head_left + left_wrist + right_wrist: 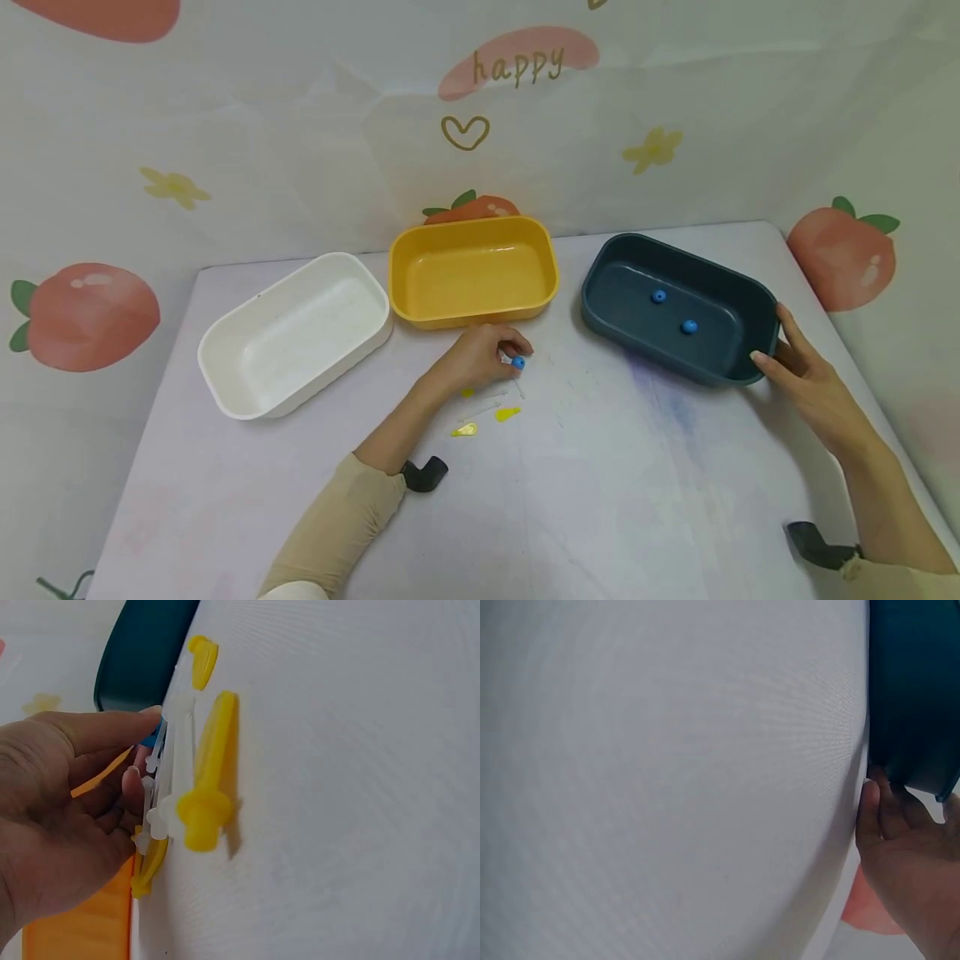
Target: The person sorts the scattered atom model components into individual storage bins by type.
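Note:
Near the table's middle, my left hand (474, 358) pinches a small blue bead (518, 362) between thumb and fingertips. In the left wrist view, the thumb partly covers this bead (152, 737). Around that hand lie several thin clear plastic sticks (480, 412) and small tapered yellow plastic pieces (507, 414). My right hand (813, 396) grips the right end of a dark blue bin (637, 329), thumb at the near corner and fingers round the end wall. Two blue beads (689, 327) lie apart on the bin's floor. The right wrist view shows fingers against the bin's underside edge (911, 776).
A yellow bin (472, 317) stands at the back, just beyond my left hand. To its left, a white bin (300, 333) sits at an angle. The white table (600, 500) meets a printed cloth backdrop (300, 150) along the rear.

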`<state>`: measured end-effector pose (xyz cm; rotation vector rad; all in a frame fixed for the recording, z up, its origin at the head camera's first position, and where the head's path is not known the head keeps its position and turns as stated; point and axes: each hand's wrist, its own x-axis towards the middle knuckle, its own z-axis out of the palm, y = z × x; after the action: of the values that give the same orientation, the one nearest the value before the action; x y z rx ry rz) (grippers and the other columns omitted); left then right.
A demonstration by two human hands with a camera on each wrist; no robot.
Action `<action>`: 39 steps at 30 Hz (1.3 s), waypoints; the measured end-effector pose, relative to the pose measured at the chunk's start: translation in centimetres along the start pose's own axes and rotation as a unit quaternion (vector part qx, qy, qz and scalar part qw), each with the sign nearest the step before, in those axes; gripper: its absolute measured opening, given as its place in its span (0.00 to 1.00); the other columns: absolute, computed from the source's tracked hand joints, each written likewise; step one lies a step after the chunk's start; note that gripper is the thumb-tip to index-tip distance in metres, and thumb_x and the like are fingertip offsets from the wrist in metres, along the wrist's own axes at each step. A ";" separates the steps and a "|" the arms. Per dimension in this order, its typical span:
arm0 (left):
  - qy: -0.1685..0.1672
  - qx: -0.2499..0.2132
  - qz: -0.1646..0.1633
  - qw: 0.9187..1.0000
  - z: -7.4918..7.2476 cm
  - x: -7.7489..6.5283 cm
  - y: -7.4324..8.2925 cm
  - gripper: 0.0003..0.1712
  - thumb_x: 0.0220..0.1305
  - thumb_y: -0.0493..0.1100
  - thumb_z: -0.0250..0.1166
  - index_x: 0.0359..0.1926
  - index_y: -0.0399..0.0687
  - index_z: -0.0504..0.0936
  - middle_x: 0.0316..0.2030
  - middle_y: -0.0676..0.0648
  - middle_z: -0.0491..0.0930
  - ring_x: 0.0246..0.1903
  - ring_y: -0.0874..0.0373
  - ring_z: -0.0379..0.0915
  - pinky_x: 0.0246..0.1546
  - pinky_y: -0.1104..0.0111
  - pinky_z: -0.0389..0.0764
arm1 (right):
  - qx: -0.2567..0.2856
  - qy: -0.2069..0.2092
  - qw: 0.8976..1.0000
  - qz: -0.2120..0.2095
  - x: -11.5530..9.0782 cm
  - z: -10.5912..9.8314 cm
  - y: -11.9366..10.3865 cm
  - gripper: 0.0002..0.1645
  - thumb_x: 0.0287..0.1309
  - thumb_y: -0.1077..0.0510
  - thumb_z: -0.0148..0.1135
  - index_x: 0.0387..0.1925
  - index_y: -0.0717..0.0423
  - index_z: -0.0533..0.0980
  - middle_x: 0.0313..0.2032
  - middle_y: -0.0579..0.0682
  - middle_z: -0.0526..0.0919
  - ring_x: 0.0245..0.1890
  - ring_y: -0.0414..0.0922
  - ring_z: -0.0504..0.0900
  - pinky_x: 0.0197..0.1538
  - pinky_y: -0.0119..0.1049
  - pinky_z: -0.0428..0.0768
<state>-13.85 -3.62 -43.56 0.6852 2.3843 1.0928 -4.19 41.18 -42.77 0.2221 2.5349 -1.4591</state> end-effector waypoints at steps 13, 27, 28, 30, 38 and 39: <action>0.006 0.019 0.012 1.000 0.0 0.2 0.1 0.09 0.60 0.37 0.72 0.41 0.51 0.87 0.34 0.58 0.82 0.37 0.63 0.74 0.43 0.72 0.76 | 0.002 0.002 1.000 0.003 0.1 0.1 0.1 0.44 0.75 0.50 0.50 0.74 0.18 0.34 0.77 0.58 0.35 0.76 0.57 0.37 0.64 0.20 0.52; 0.024 0.013 0.026 0.999 -0.4 -0.1 0.5 0.08 0.61 0.38 0.71 0.43 0.50 0.86 0.34 0.57 0.80 0.36 0.62 0.74 0.41 0.72 0.77 | 0.005 0.004 1.000 -0.010 -0.1 0.1 0.3 0.44 0.75 0.51 0.49 0.74 0.19 0.34 0.78 0.53 0.35 0.77 0.53 0.38 0.63 0.18 0.52; 0.024 0.013 0.028 0.999 -0.5 -0.1 0.5 0.09 0.61 0.39 0.71 0.43 0.50 0.86 0.34 0.57 0.80 0.36 0.62 0.74 0.40 0.72 0.77 | 0.005 0.005 1.000 -0.011 -0.1 0.1 0.3 0.44 0.75 0.51 0.49 0.74 0.19 0.34 0.78 0.52 0.35 0.77 0.53 0.38 0.64 0.18 0.52; 0.025 0.009 0.034 0.999 -0.5 -0.1 0.5 0.09 0.61 0.38 0.71 0.43 0.50 0.86 0.34 0.57 0.80 0.35 0.62 0.74 0.40 0.72 0.77 | 0.005 0.005 1.000 -0.011 0.0 0.1 0.3 0.44 0.75 0.51 0.49 0.75 0.19 0.34 0.78 0.52 0.35 0.77 0.53 0.38 0.64 0.18 0.53; 0.035 -0.020 0.055 0.998 -0.7 0.1 0.7 0.10 0.62 0.37 0.71 0.45 0.46 0.86 0.36 0.56 0.80 0.36 0.61 0.73 0.41 0.72 0.77 | 0.002 0.004 1.000 -0.003 0.0 0.2 0.2 0.44 0.75 0.52 0.49 0.74 0.19 0.34 0.78 0.52 0.35 0.77 0.54 0.37 0.65 0.22 0.53; 0.034 -0.024 0.057 0.997 -0.7 0.1 0.7 0.11 0.62 0.37 0.71 0.46 0.45 0.86 0.37 0.56 0.81 0.37 0.62 0.73 0.41 0.73 0.78 | 0.002 0.003 1.000 -0.002 0.0 0.2 0.2 0.45 0.75 0.52 0.49 0.74 0.19 0.34 0.78 0.53 0.35 0.77 0.55 0.37 0.65 0.22 0.53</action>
<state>-14.15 -3.53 -42.64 0.7876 2.3918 1.2363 -4.14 41.13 -42.99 0.2224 2.5396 -1.4670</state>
